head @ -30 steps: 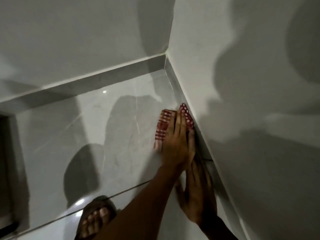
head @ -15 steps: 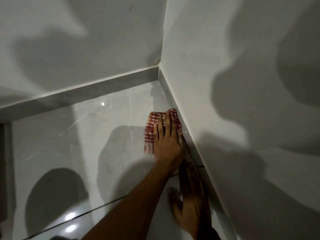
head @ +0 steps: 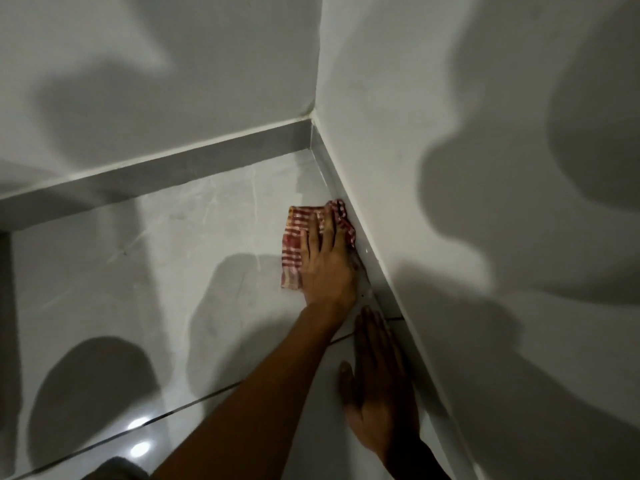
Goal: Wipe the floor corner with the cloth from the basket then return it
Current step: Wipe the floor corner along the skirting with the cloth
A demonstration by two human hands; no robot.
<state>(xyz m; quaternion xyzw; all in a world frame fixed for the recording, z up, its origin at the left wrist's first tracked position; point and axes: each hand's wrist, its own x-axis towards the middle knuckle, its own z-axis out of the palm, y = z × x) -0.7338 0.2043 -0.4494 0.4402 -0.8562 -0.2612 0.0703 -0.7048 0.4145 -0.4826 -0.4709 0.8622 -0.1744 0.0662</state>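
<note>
A red-and-white checked cloth (head: 298,244) lies on the glossy pale floor tile, right against the grey skirting of the right wall, a short way before the floor corner (head: 310,150). My left hand (head: 327,265) presses flat on the cloth with fingers spread, pointing toward the corner; part of the cloth is bunched up by my fingertips against the skirting. My right hand (head: 379,386) rests palm down on the floor beside the skirting, nearer to me, holding nothing. The basket is not in view.
Two white walls meet at the corner, each with a grey skirting strip (head: 180,171) along its base. Dark grout lines (head: 194,405) cross the tiles. Large shadows fall on floor and walls. A dark shape (head: 114,471) shows at the bottom edge.
My left hand has slid the cloth along the right skirting, slightly closer to the corner. The view has shifted forward, and the sandalled foot seen earlier has left the frame.
</note>
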